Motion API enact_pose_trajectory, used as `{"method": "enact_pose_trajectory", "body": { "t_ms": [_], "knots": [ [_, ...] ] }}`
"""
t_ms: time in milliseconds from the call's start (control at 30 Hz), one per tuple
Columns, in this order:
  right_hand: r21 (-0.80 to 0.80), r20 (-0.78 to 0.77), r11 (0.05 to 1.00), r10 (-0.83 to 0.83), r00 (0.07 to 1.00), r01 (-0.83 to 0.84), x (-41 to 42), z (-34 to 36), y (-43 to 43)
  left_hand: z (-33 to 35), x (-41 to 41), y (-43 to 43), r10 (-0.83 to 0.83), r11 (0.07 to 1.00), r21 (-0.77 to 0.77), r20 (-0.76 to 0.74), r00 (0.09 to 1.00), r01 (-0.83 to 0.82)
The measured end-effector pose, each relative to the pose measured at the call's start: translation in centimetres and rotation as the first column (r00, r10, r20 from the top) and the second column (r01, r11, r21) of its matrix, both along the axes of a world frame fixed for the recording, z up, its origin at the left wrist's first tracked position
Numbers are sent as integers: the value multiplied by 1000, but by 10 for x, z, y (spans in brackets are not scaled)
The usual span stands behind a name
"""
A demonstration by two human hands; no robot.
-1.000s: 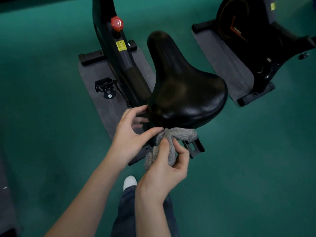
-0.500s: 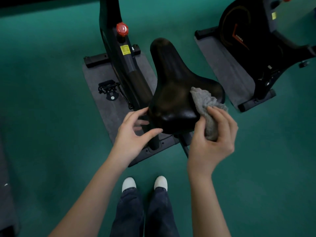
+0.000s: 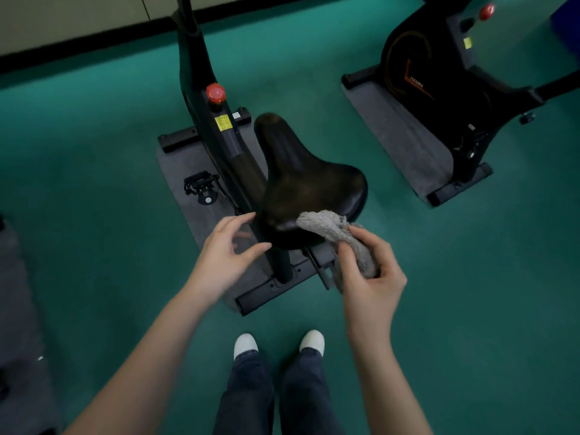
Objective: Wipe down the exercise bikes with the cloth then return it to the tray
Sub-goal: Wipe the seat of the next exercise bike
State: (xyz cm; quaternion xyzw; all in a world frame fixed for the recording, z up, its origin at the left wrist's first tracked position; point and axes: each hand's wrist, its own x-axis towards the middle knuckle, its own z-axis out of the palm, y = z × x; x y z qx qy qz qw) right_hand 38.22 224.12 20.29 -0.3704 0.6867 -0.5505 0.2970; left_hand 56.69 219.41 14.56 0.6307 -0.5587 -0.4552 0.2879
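Observation:
A black exercise bike point(image 3: 219, 142) stands in front of me, its glossy black saddle point(image 3: 301, 180) pointing away. My right hand point(image 3: 373, 277) grips a bunched grey cloth point(image 3: 339, 230), whose free end lies on the saddle's near right rear edge. My left hand point(image 3: 226, 249) hovers at the saddle's near left edge with fingers spread and relaxed, holding nothing. A second black bike point(image 3: 445, 83) stands at the upper right. No tray is in view.
Each bike stands on a grey mat point(image 3: 185, 183) over green floor point(image 3: 94, 152). A red knob point(image 3: 215, 92) and a pedal point(image 3: 201, 183) sit on the near bike's left side. My feet in white shoes point(image 3: 246, 343) are just behind the bike's rear base bar.
My right hand brought the cloth from under the saddle's rear up over its right side, then back down to the near right rear edge. The view has pulled back and tilted up.

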Motion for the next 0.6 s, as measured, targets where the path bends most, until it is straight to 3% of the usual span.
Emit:
{"method": "enact_pose_trajectory", "body": {
  "t_ms": [167,300,433,600],
  "knots": [
    [118,95,993,19,995,-30,-46,17,10,41,-5,4,-94,995,-23,150,984,98],
    [150,135,987,32,990,-52,-86,32,12,71,-18,8,-151,983,-44,339,929,176],
    [163,170,981,74,983,-103,-140,49,18,96,-55,17,-168,980,-26,429,887,198],
    [170,127,978,97,987,-118,-227,65,46,112,-134,31,-276,938,-11,580,766,347]
  ]
}}
